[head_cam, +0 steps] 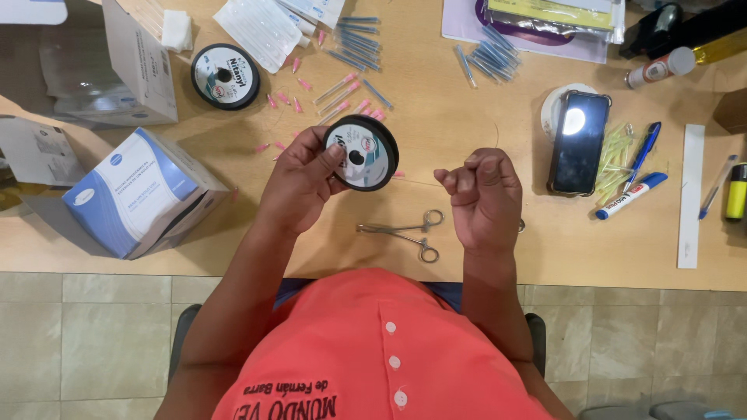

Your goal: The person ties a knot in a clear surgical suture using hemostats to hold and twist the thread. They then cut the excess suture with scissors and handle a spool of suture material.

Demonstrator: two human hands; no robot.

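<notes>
My left hand (299, 180) holds a black spool of thin line (361, 152) upright above the wooden table (436, 124). A fine thread (420, 183) runs from the spool to my right hand (484, 198), which is closed with its fingertips pinching the thread. Metal forceps (405, 232) lie on the table between and just below the two hands. Pink and blue capped needles (342, 89) are scattered behind the spool.
A second black spool (226, 76) lies at the back left. A blue and white box (136, 193) sits at the left edge, an open carton (109, 66) behind it. A phone (580, 141), marker pens (632, 194) and a highlighter (736, 192) lie at the right.
</notes>
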